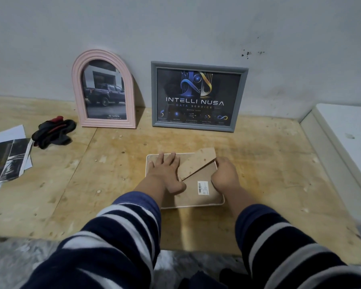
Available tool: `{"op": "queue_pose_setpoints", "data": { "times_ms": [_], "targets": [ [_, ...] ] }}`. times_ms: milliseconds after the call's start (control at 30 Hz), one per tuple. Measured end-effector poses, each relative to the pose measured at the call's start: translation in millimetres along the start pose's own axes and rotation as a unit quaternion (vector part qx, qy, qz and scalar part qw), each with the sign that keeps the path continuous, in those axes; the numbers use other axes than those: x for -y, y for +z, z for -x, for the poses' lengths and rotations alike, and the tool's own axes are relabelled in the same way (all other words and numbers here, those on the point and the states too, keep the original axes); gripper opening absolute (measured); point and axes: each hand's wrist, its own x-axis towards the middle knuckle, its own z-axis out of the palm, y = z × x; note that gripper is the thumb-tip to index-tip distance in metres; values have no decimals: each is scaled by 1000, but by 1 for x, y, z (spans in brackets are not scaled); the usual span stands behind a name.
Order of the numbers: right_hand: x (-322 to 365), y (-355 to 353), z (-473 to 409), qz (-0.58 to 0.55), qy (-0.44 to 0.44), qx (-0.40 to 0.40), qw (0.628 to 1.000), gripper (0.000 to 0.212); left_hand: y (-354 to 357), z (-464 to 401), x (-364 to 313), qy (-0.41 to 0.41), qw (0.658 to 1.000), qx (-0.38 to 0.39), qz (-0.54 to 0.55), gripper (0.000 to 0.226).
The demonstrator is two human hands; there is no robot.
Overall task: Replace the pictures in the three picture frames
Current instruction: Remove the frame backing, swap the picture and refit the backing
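Observation:
A cream picture frame [193, 206] lies face down on the wooden table, its brown backing board [196, 190] up and its easel stand [198, 162] swung out. My left hand [165, 170] presses flat on the left part of the backing with straight fingers. My right hand [224, 174] is curled at the frame's right edge; what its fingertips hold is hidden. A pink arched frame [104, 88] with a truck photo and a grey frame [198, 97] with a dark logo poster lean on the wall behind.
Loose printed pictures [6, 159] lie at the table's left edge. Black and red gloves [54, 132] sit beside them. A white cabinet [342, 147] borders the table on the right. The table's near edge is below my forearms.

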Motion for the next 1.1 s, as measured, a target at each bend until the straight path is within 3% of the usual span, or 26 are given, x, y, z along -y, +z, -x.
{"op": "queue_pose_setpoints", "data": {
  "times_ms": [100, 167, 300, 433, 567, 1100],
  "targets": [
    [4, -6, 5, 39, 39, -15, 998, 58, 1, 3, 4, -27, 999, -23, -24, 99],
    [13, -6, 7, 97, 20, -33, 995, 60, 1, 7, 10, -57, 997, -33, -28, 98],
    [41, 1, 9, 174, -102, -46, 978, 59, -4, 15, 30, -95, 994, -45, -28, 87],
    [70, 16, 7, 198, -205, 22, 958, 59, -8, 14, 41, -99, 994, -36, -26, 73],
    [83, 35, 3, 252, -199, 90, 943, 64, -9, 11, 39, -93, 994, -50, -26, 74],
    [86, 43, 2, 359, -198, 91, 908, 58, -5, 10, 33, -109, 991, -17, -73, 68]
  ]
}}
